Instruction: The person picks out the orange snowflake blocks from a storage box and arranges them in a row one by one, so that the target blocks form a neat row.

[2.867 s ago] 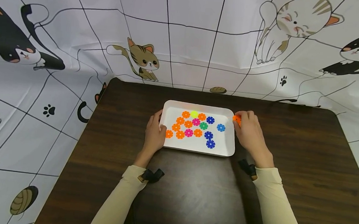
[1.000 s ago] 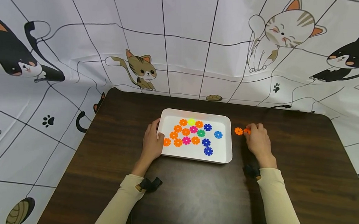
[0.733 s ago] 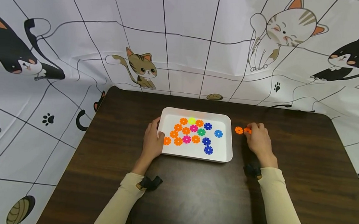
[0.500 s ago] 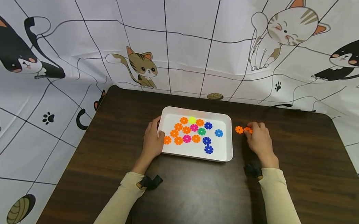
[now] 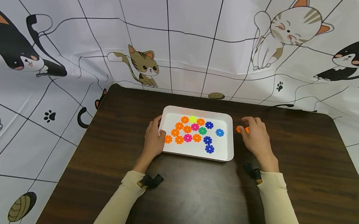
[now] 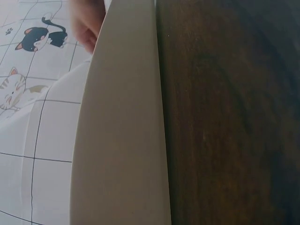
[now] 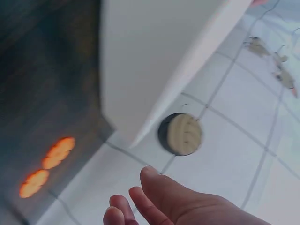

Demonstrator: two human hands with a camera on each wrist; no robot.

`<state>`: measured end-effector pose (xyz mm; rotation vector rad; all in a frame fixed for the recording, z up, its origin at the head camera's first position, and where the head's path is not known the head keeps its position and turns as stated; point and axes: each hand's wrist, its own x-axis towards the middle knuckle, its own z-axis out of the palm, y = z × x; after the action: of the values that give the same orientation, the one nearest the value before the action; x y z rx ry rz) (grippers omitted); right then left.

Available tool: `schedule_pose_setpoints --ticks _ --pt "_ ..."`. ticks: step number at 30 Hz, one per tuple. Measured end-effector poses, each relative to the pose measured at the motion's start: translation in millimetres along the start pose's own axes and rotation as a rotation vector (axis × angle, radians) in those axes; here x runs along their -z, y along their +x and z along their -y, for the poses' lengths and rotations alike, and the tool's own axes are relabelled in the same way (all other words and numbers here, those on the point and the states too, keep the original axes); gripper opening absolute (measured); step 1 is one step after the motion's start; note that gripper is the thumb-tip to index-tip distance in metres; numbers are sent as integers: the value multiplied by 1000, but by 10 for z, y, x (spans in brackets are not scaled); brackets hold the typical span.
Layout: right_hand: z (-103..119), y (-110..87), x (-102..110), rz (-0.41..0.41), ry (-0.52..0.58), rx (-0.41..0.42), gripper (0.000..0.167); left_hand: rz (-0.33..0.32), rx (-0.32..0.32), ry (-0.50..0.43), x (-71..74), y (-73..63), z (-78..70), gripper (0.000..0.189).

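Observation:
My left hand [image 5: 154, 138] grips the left end of a white tray [image 5: 223, 150], thumb over the rim and fingers along its outer side. Flower-shaped plastic discs lie flat in the tray: orange ones [image 5: 187, 129], pink [image 5: 195, 127], dark blue [image 5: 209, 148], light blue [image 5: 219, 132], green [image 5: 202, 131] and yellow [image 5: 192, 119]. Off the tray's right end, my right hand [image 5: 256, 137] hovers with thumb and fingers apart, holding nothing. Two orange discs [image 7: 58, 152] lie side by side on the table near it, partly behind the thumb in the head view.
The dark wooden table [image 5: 193, 195] extends around the tray. Behind it hangs a white curtain [image 5: 189, 47] with cat drawings and grid lines. In the left wrist view, the tray's side wall [image 6: 117, 117] fills the middle.
My right hand placed one orange disc, then a second, on the table right of the tray, released it and has lifted back toward the tray. My left hand keeps its grip.

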<state>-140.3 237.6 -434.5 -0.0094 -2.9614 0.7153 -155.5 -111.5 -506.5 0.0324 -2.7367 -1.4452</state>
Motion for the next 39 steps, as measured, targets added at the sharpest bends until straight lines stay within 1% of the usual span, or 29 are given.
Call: schedule_pose_setpoints --ticks 5,11,18,24,28,35,39 --pt "205 -30 16 -1 16 32 39 -1 0 0 -4 5 4 59" --pt "383 -42 -22 31 15 52 40 -11 -15 0 8 -5 -13 59" --pt "491 -58 -132 83 21 67 43 -18 -13 -5 12 -5 -31 58" --pt "571 -82 -257 105 5 93 43 -15 -6 -9 12 -7 -26 59" --pt "649 -108 -332 134 -9 118 42 -16 -8 -9 10 -1 -20 59" --pt "770 -134 -475 211 -21 159 37 -12 -18 -24 5 -2 -11 58" --pt "804 -138 -547 229 -21 197 34 -11 -16 -21 7 -5 -8 58"
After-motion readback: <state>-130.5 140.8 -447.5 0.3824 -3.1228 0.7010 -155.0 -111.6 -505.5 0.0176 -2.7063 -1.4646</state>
